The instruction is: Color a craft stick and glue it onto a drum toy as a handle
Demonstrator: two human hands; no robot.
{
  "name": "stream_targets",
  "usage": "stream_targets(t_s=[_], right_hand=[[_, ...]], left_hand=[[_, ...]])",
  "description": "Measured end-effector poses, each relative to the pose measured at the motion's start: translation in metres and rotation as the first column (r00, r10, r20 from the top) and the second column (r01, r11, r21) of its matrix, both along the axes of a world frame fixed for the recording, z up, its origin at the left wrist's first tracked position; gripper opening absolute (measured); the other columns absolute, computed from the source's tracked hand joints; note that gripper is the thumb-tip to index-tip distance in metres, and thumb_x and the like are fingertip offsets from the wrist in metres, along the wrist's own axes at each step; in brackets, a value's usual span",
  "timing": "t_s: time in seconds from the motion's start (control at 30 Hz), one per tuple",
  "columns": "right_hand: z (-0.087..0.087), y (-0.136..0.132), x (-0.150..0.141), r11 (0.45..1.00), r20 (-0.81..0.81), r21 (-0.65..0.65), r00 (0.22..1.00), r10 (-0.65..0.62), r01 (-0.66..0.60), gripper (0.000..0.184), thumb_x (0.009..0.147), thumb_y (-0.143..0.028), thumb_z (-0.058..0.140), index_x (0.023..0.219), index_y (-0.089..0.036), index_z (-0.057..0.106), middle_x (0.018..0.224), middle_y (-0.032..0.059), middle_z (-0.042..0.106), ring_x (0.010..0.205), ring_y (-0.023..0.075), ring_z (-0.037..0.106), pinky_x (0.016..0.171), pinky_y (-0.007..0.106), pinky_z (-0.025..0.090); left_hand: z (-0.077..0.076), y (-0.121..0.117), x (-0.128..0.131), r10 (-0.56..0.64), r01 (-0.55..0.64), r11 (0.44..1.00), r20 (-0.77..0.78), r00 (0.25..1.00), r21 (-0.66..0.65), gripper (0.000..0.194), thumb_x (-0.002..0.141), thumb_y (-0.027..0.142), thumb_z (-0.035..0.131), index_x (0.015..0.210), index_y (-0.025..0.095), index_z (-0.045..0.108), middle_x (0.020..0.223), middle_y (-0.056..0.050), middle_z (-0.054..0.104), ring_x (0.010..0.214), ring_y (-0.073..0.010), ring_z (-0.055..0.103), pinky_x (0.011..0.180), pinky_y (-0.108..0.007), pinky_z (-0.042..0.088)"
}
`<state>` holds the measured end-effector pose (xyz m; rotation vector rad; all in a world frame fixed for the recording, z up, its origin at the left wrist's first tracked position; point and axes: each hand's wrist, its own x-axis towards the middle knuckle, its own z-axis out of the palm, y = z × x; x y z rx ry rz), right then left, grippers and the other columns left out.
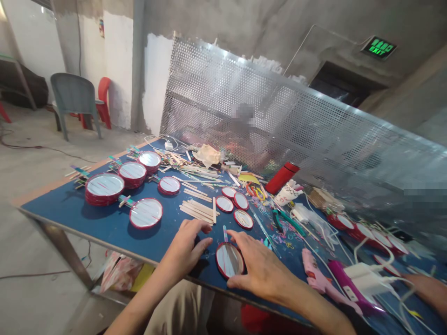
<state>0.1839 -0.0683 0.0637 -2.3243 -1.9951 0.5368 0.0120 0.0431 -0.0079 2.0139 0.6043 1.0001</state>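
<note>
My right hand (260,265) lies around a small round red-rimmed mirror (229,261) at the table's near edge, thumb at its lower rim and fingers at the upper. A coloured craft stick (225,233) juts out from the far side of that mirror. To its left, my left hand (190,246) hovers with thumb and fingers apart, holding nothing. Plain craft sticks (199,211) lie just beyond my left hand. Several small round mirrors (243,219) sit past my right hand. Larger red-rimmed mirrors with stick handles (145,213) rest singly and in stacks on the left.
On the blue table (139,242) are teal-handled pliers (293,224), a red flask (282,177), a pink glue gun (316,274), and a purple power strip (345,281) with cables. A perforated metal screen (216,83) borders the far side. Another person's hand (426,291) is at right.
</note>
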Motion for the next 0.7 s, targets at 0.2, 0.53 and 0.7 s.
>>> stream_targets(t_s=[0.2,0.53,0.7], right_hand=[[-0.004,-0.004,0.001,1.0,-0.016,0.02,1.0,0.025,-0.025,0.091,0.063,-0.035,0.08,0.142,-0.02,0.037,0.135,0.0112,0.052,0.125,0.0285,0.048,0.105,0.043,0.036],[-0.005,0.002,0.0,1.0,-0.001,-0.013,1.0,0.007,-0.007,0.09,0.062,-0.035,0.082,0.14,-0.019,0.041,0.134,0.0116,0.053,0.124,0.0318,0.048,0.105,0.046,0.035],[0.002,0.004,-0.003,0.999,-0.005,-0.045,1.0,0.023,-0.023,0.09,0.061,-0.031,0.083,0.139,-0.015,0.041,0.135,0.0131,0.052,0.126,0.0303,0.046,0.106,0.045,0.033]], left_hand=[[0.0,0.0,0.0,0.0,0.0,1.0,-0.01,1.0,0.002,0.014,0.085,0.015,0.057,0.097,0.022,0.06,0.094,-0.003,0.067,0.091,-0.0215,0.056,0.082,-0.032,0.047],[0.005,-0.002,-0.001,0.018,-0.018,1.0,-0.006,1.0,-0.014,0.013,0.083,0.016,0.059,0.094,0.023,0.062,0.092,-0.003,0.069,0.09,-0.0219,0.058,0.082,-0.033,0.049],[0.004,-0.002,-0.001,0.019,-0.019,1.0,-0.01,1.0,-0.01,0.013,0.083,0.015,0.06,0.094,0.022,0.062,0.091,-0.002,0.069,0.089,-0.0216,0.059,0.081,-0.031,0.049]])
